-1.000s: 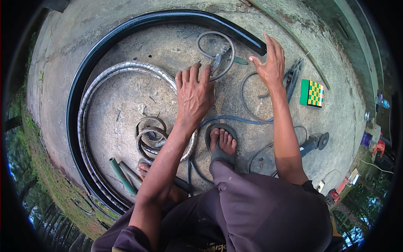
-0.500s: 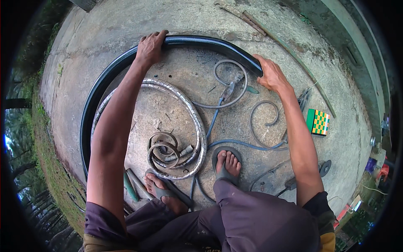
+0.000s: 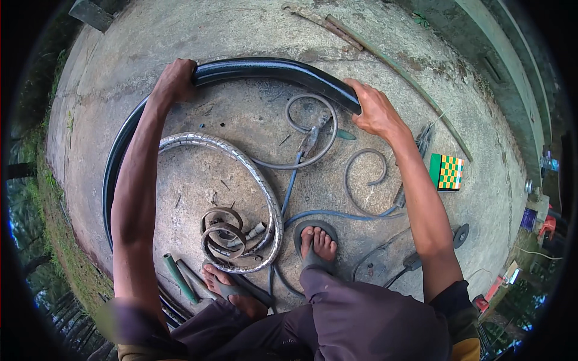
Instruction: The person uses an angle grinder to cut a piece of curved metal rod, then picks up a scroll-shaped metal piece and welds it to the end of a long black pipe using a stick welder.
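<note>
Left hand (image 3: 173, 83) and right hand (image 3: 379, 111) have moved onto the glossy, curved black tube (image 3: 259, 67), fingers (image 3: 363, 91) clamped on it.

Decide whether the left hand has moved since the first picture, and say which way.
Yes: judged against the metal clamp, the left hand has moved left and forward, onto the black tube.

Tube (image 3: 259, 69): glossy black, pale-streaked. Within the tube's curve, coiled hose (image 3: 206, 139): silver, dark cross-bands. Right of the tube, box (image 3: 450, 173): green side, face chequered green, yellow and white. Nearer me than the tube, my trousers (image 3: 373, 319): dusky purple.
</note>
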